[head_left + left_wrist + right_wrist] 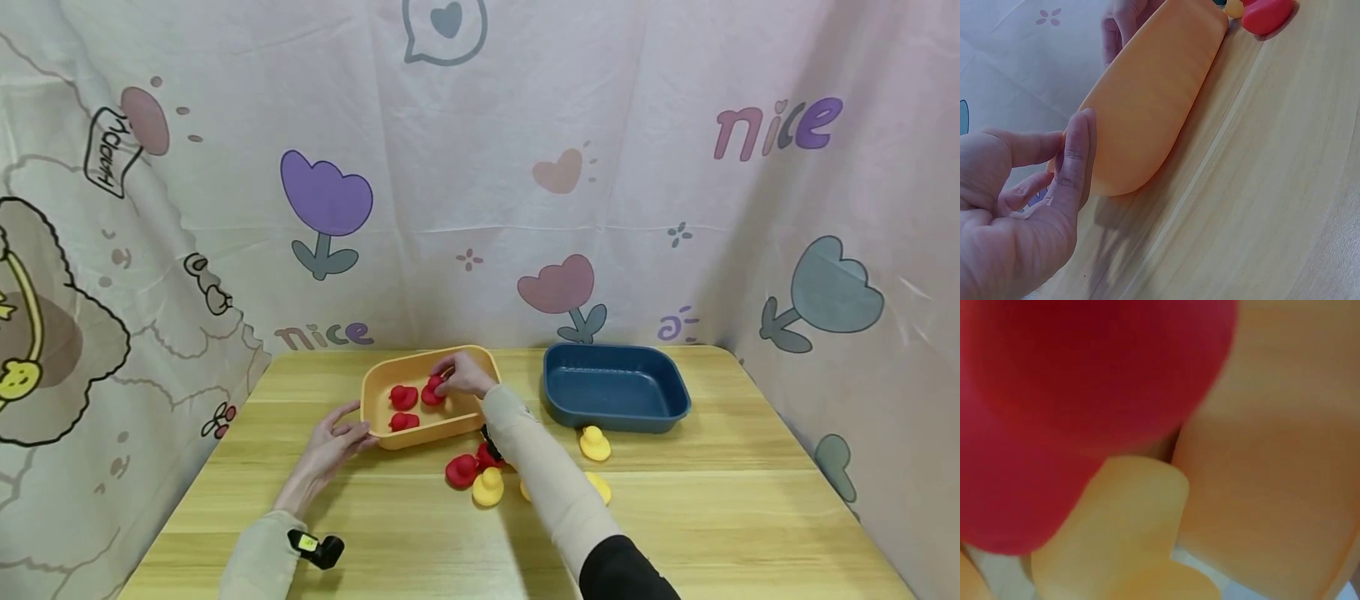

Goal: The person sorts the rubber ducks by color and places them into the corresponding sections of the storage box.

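My left hand [335, 446] grips the near left corner of an orange-yellow plastic tray [431, 434]; in the left wrist view its thumb and fingers [1074, 156] pinch the wall. Inside that tray my right hand [467, 375] holds a red rubber duck [432, 393] by its top, low over the tray floor. Two more red ducks lie to its left, one farther back [403, 397] and one close to the near wall [405, 422]. The right wrist view is filled by a blurred red duck [1097, 369], a yellow duck [1116, 519] and the tray's outer wall [1266, 487].
A dark blue tray [615, 419] stands at the back right. In front of the orange tray sit two red ducks [461, 472] and a yellow duck [487, 487]. More yellow ducks [595, 444] lie farther right, some partly behind my right sleeve [551, 483]. A printed curtain [465, 208] hangs behind the table.
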